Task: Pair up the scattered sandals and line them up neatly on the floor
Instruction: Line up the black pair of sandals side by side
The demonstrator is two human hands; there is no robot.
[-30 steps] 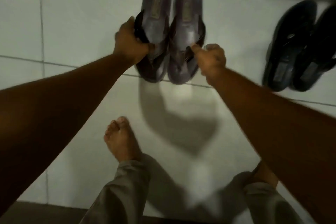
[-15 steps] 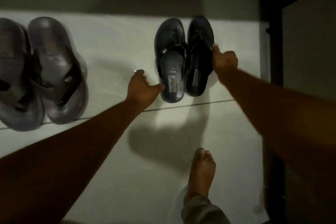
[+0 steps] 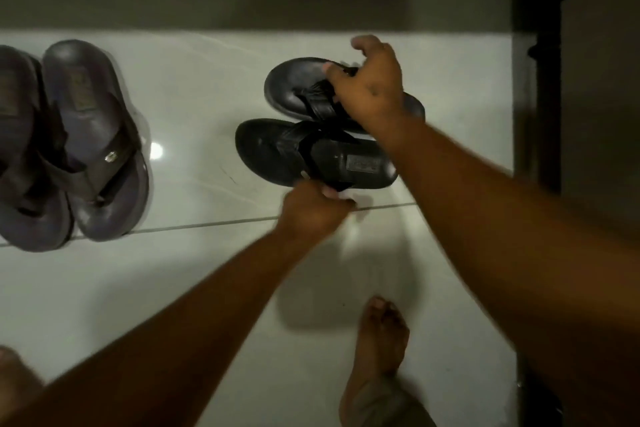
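Note:
Two black sandals lie sideways on the white tile floor, toes pointing left. My right hand [image 3: 370, 87] grips the strap of the far black sandal [image 3: 294, 90]. My left hand [image 3: 313, 210] pinches the near edge of the near black sandal [image 3: 277, 149], by its strap. A pair of grey-brown sandals stands side by side at the left, the right one [image 3: 93, 149] in full view and the left one [image 3: 20, 156] cut off by the frame's edge.
A grey wall base [image 3: 242, 0] runs along the far side of the floor. A dark door frame [image 3: 540, 62] stands at the right. My bare foot [image 3: 381, 340] rests on the tile below the black sandals.
The black sandals were upright side by side with toes toward the wall; now both are turned sideways, toes left. My hands have closed on them, the right one from above.

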